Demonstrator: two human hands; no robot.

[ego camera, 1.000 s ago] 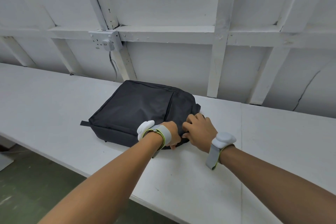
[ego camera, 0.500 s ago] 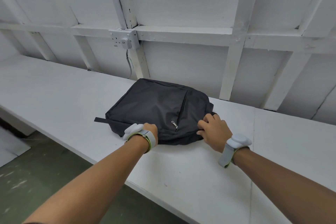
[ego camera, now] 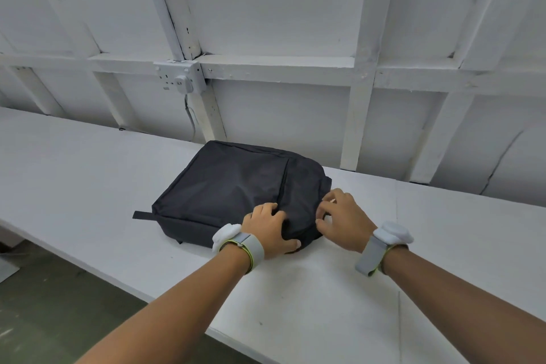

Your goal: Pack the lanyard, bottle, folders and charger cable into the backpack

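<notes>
Backpack (ego camera: pixel 236 186) flat on white bench (ego camera: pixel 88 171); left hand (ego camera: pixel 267 230) clamps its near corner, right hand (ego camera: pixel 339 216) pinches its right edge, fingers curled.

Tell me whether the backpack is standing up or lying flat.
Lying flat: the backpack rests broad panel up on the white table.

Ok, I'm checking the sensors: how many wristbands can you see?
2. The left wristband sits by the backpack's near edge; the right wristband is over the table. None seems hidden.
</notes>
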